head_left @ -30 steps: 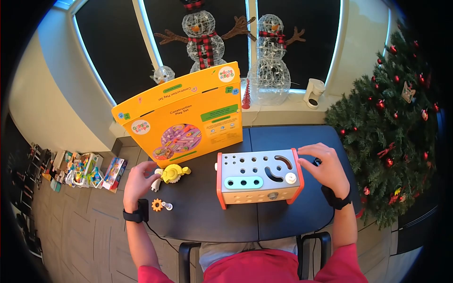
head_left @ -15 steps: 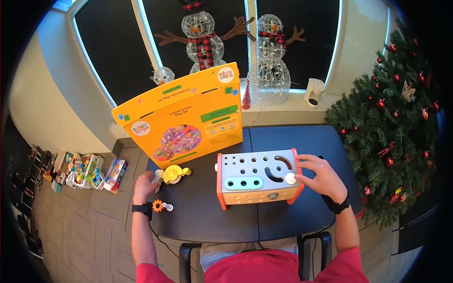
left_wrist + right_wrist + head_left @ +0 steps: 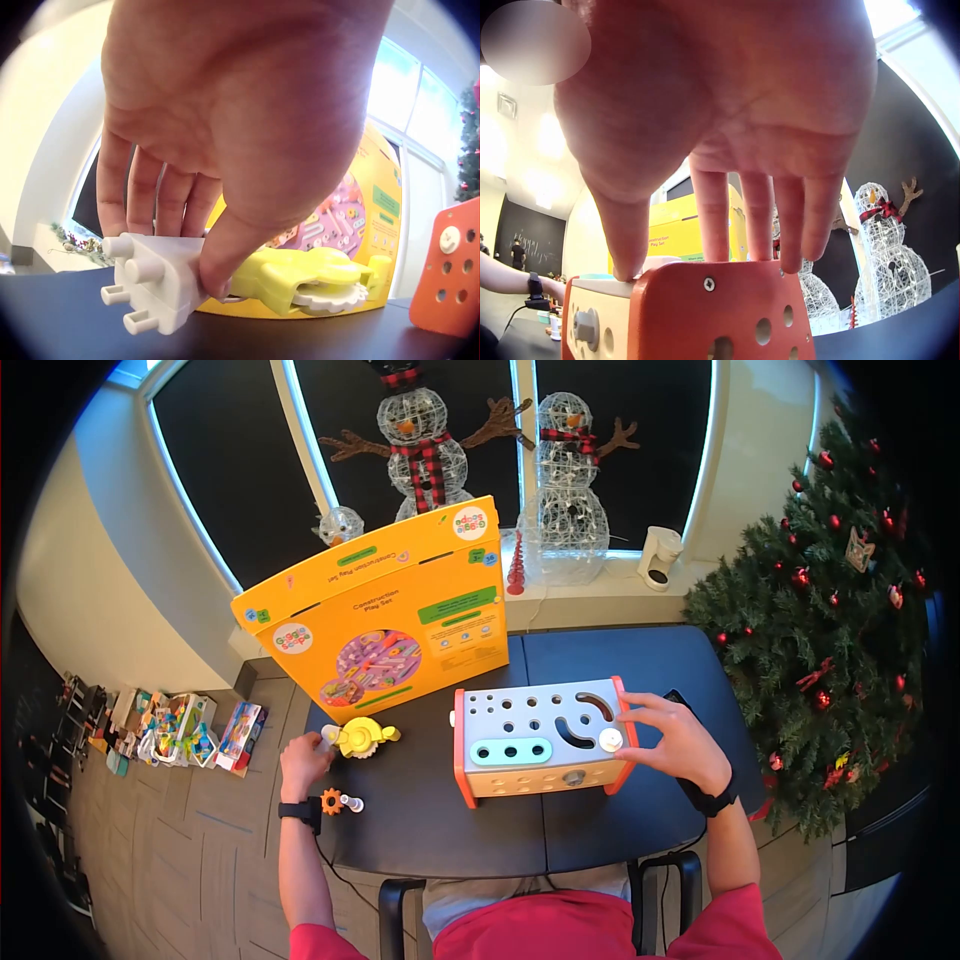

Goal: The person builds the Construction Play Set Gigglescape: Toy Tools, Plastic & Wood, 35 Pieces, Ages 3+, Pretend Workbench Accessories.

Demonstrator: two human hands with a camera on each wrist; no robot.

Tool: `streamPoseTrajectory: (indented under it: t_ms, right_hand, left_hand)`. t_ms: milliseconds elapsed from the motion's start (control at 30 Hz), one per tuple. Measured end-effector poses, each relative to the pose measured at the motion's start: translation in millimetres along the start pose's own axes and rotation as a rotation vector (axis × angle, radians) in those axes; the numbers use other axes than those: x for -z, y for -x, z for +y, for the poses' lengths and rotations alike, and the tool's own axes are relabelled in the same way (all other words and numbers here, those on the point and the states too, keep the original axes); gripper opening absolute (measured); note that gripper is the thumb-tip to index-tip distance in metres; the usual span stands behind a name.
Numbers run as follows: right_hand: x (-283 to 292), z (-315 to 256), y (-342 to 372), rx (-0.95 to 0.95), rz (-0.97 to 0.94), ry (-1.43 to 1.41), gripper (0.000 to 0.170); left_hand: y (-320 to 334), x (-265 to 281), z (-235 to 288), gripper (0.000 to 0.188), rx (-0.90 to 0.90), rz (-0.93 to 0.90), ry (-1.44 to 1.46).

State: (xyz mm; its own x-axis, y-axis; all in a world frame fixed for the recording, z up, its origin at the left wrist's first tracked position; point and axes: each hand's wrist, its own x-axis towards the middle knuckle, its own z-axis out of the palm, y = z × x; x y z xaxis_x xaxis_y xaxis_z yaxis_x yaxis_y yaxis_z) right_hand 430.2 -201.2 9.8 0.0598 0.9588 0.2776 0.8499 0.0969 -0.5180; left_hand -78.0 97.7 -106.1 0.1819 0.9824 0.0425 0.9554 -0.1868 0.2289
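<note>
My left hand (image 3: 305,762) pinches a white block with short pegs (image 3: 154,274) between thumb and fingers, at the table's left edge. Right beside it lies a yellow toy circular saw (image 3: 365,737) with a white toothed disc (image 3: 330,298); the block overlaps the saw's near end in the left wrist view. My right hand (image 3: 680,740) rests on the right end of a toy workbench (image 3: 540,772), fingers fairly straight. Its thumb is by the white knob (image 3: 610,740) on the grey top, and its fingertips are at the top edge of the orange end panel (image 3: 720,315).
An orange gear (image 3: 331,802) and a white-grey bolt (image 3: 352,803) lie near my left wrist. The tall yellow box (image 3: 400,620) stands behind them on the dark table (image 3: 640,840). A decorated Christmas tree (image 3: 810,630) is beyond the right edge.
My right hand has moved left from beside the workbench onto its right end. The left hand has drawn a little toward me and now pinches the white block beside the saw.
</note>
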Motion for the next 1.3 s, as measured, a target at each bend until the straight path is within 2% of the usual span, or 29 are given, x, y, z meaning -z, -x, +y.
streamPoseTrajectory:
  t_ms: [200, 267, 300, 367, 400, 467, 600, 667, 800, 833, 867, 933, 1067, 1200, 1300]
  right_hand:
    - [-1.1, -0.4, 1.1, 0.032, 0.002, 0.007, 0.045]
    - [-1.4, -1.8, 0.7, 0.022, -0.003, 0.002, 0.045]
    - [-1.4, -1.7, 0.8, 0.011, -0.012, -0.005, 0.046]
    - [-1.9, -1.2, 1.2, 0.001, -0.02, -0.011, 0.047]
    - [-2.9, -0.5, 1.9, 0.008, -0.013, -0.003, 0.047]
    - [-3.8, 0.4, 3.3, 0.013, -0.004, 0.005, 0.047]
    - [-5.3, 0.5, 3.0, 0.0, -0.008, -0.024, 0.046]
    - [-5.5, 1.2, 4.0, -0.002, -0.002, -0.02, 0.046]
    - [-6.1, 1.7, 4.3, -0.013, -0.004, -0.027, 0.049]
    - [-6.0, 1.7, 4.4, -0.015, -0.004, -0.024, 0.05]
    - [-6.0, 2.1, 4.6, -0.016, -0.004, -0.022, 0.05]
    - [-6.9, 3.9, 4.6, 0.002, 0.004, -0.026, 0.052]
    - [-8.5, 5.9, 3.7, -0.002, 0.006, -0.039, 0.053]
    - [-7.2, 5.4, 0.9, -0.047, -0.025, -0.062, 0.054]
    - [-7.7, 8.3, 0.3, -0.03, -0.02, -0.056, 0.056]
  left_hand:
    - [17.6, 33.9, 19.3, 0.039, -0.01, 0.135, 0.078]
    - [25.7, 45.1, 30.2, 0.036, -0.043, 0.268, 0.164]
    - [30.2, 51.3, 37.9, 0.036, -0.042, 0.269, 0.163]
    - [39.5, 63.0, 56.3, 0.034, -0.08, 0.331, 0.355]
    - [43.6, 67.4, 64.9, 0.034, -0.08, 0.333, 0.355]
    - [51.0, 75.1, 83.2, 0.032, -0.183, 0.423, 0.557]
    - [64.1, 94.7, 125.5, 0.034, -0.269, 0.439, 0.704]
    - [65.5, 96.9, 142.6, 0.035, -0.314, 0.353, 0.888]
    - [68.5, 100.6, 174.9, 0.038, -0.495, 0.244, 0.923]
    - [65.0, 97.1, 182.0, 0.05, -0.516, 0.196, 0.99]
    - [64.5, 95.4, 189.3, 0.05, -0.523, 0.191, 0.972]
    - [61.2, 88.9, 201.4, 0.034, -0.534, 0.065, 1.052]
    - [50.5, 71.6, 218.3, 0.037, -0.62, 0.01, 1.053]
    - [37.6, 57.8, 230.5, 0.039, -0.622, -0.06, 1.045]
    - [33.3, 49.9, 240.7, 0.042, -0.541, -0.177, 1.089]
